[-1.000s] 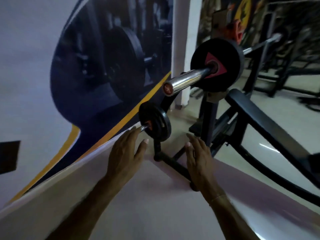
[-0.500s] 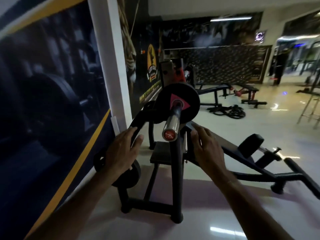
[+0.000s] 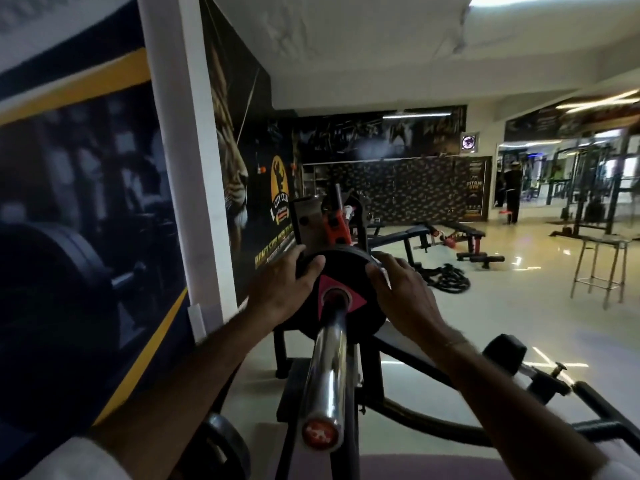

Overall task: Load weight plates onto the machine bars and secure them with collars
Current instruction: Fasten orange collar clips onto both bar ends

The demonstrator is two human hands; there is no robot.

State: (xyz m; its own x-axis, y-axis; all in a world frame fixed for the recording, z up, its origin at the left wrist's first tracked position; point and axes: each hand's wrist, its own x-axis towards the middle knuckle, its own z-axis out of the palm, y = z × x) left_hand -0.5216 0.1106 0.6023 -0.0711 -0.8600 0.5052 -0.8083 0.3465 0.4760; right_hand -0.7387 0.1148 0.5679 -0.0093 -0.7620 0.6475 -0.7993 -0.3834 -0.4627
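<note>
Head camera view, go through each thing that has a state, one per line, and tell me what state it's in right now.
Black weight plate with red triangle: on the bar, gripped on both sides.
Chrome bar sleeve: bare in front of the plate, no collar seen.
Left hand: gripping the plate's left edge.
Right hand: gripping the plate's right edge.
Smaller black plate: low on the rack, untouched.

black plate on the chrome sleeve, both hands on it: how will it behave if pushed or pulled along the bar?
Likely rigid and heavy for its size: the black plate looks solid and gets both the left hand and the right hand. It should slide rather than drop, since the chrome sleeve runs through its hole. No collar shows, so it could probably slide off the end.
</note>
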